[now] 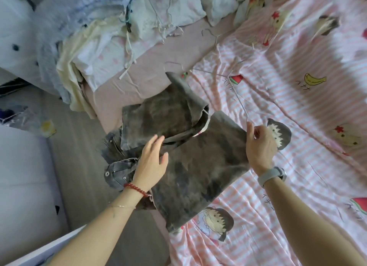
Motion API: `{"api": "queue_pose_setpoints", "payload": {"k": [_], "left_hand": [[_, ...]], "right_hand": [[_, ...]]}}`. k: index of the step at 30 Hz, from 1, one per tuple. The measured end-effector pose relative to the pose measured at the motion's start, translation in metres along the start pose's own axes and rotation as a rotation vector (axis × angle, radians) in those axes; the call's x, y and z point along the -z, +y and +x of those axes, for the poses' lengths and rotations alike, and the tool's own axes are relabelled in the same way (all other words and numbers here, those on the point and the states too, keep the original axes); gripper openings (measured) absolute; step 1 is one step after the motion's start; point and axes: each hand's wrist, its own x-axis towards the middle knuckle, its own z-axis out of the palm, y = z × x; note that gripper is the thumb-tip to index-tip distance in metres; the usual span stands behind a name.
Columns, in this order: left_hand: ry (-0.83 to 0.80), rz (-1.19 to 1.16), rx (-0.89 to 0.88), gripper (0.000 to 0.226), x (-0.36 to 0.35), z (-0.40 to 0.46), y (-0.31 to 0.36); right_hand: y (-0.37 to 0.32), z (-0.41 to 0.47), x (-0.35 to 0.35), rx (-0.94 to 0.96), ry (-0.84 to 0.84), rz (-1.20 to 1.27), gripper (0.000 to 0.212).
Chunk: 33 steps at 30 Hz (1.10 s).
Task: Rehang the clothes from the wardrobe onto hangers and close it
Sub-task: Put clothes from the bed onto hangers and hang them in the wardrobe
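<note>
A pair of dark grey jeans point(198, 166) lies folded on the bed, its waistband with a metal button hanging over the bed's edge at the left. My left hand point(153, 158) rests flat on the jeans with straight fingers. My right hand point(260, 144) pinches the jeans' right edge together with the end of a thin white wire hanger point(237, 95). The hanger's bar runs under the folded upper leg and its hook shows near the leg's far tip.
A pink striped cartoon sheet point(288, 87) covers the bed. A heap of pale clothes point(95, 37) lies at the far left, with another white hanger point(213, 36) near it. Grey floor point(79, 166) and a white surface point(21, 176) lie left of the bed.
</note>
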Motion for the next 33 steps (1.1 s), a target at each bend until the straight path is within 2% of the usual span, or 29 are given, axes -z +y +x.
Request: {"api": "queue_pose_setpoints", "payload": {"k": [3, 5, 7, 10, 14, 17, 19, 23, 26, 29, 33], "left_hand": [[0.386, 0.019, -0.135, 0.064, 0.07, 0.015, 0.021], [0.526, 0.107, -0.193, 0.071, 0.116, 0.018, 0.027], [0.535, 0.249, -0.198, 0.07, 0.152, 0.013, 0.025], [0.511, 0.369, -0.117, 0.057, 0.186, -0.012, 0.011], [0.669, 0.234, -0.047, 0.027, 0.224, -0.079, -0.011], [0.565, 0.236, 0.034, 0.023, 0.236, -0.154, -0.031], [0.476, 0.219, 0.047, 0.021, 0.235, -0.206, -0.037], [0.444, -0.066, 0.123, 0.03, 0.231, -0.291, -0.042], [0.553, -0.197, 0.203, 0.028, 0.238, -0.345, -0.056], [0.768, -0.228, 0.316, 0.03, 0.247, -0.402, -0.084], [0.961, -0.116, 0.456, 0.033, 0.239, -0.494, -0.12]], "right_hand": [[-0.045, -0.011, 0.018, 0.174, -0.035, 0.048, 0.039], [-0.076, -0.02, 0.029, 0.276, -0.056, 0.092, 0.037], [-0.106, -0.033, 0.039, 0.409, -0.051, 0.151, 0.033], [-0.149, -0.059, 0.047, 0.626, -0.051, 0.239, 0.027], [-0.189, -0.096, 0.042, 0.79, -0.095, 0.269, 0.026], [-0.205, -0.121, 0.038, 0.887, -0.115, 0.255, 0.027], [-0.213, -0.139, 0.039, 0.978, -0.122, 0.283, 0.037], [-0.243, -0.185, 0.038, 1.053, -0.203, 0.347, 0.049], [-0.265, -0.237, 0.034, 1.131, -0.274, 0.39, 0.049], [-0.276, -0.296, 0.034, 1.254, -0.376, 0.419, 0.043], [-0.272, -0.374, 0.039, 1.436, -0.64, 0.351, 0.022]]}}
